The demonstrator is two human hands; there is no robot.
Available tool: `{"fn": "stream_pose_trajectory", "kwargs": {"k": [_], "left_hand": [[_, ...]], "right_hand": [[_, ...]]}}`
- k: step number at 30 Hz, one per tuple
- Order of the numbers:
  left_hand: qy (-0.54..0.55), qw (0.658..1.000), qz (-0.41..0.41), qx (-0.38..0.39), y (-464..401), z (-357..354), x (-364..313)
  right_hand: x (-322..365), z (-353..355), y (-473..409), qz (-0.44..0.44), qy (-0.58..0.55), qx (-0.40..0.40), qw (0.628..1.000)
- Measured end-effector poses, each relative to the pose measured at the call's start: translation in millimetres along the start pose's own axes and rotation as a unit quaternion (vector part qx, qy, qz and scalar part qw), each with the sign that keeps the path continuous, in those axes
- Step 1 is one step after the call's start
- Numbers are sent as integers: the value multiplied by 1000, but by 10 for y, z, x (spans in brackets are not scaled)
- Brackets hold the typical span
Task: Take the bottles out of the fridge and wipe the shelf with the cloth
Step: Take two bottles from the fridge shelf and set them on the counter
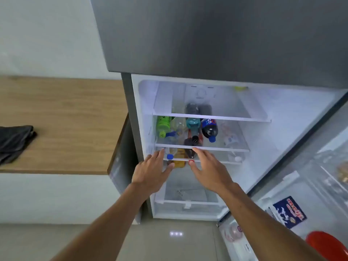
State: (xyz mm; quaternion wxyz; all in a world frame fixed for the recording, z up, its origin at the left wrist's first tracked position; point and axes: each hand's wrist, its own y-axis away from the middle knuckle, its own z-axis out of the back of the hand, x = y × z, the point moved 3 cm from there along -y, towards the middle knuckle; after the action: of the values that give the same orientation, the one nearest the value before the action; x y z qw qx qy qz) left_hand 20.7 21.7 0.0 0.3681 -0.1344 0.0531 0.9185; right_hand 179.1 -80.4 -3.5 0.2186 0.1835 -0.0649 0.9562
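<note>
Fridge (282, 117) stood open, interior lit. Middle glass shelf (222, 148) carried bottles lying on their sides: green-labelled bottle (163, 126), clear bottle (178, 127), dark cola bottle (209, 129) with blue cap. Lower shelf (216, 161) held a blue-capped bottle (170, 156) and a red-capped dark bottle (190, 154). Dark cloth (14, 141) lay crumpled on wooden counter (75, 119), well apart. Left hand (152, 172) and right hand (211, 170) reached in, fingers spread, gripping nothing.

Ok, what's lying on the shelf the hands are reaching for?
Bottles lying down: a blue-capped clear bottle, a yellow bottle and a red-capped dark bottle. Hands cover whatever sits beside them.
</note>
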Motion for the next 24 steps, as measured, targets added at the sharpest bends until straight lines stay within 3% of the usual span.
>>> {"fn": "stream_pose_trajectory", "kwargs": {"k": [9,13,24], "left_hand": [[33,997,47,-47,-1064,-798,168],[-19,996,77,-42,-1419,-988,319],[-46,986,91,-129,-1978,-1172,461]], "right_hand": [[-342,-834,-1092,51,82,-60,993],[-424,-1050,-1470,46,74,-86,992],[-411,-1212,-2114,39,125,-166,977]]}}
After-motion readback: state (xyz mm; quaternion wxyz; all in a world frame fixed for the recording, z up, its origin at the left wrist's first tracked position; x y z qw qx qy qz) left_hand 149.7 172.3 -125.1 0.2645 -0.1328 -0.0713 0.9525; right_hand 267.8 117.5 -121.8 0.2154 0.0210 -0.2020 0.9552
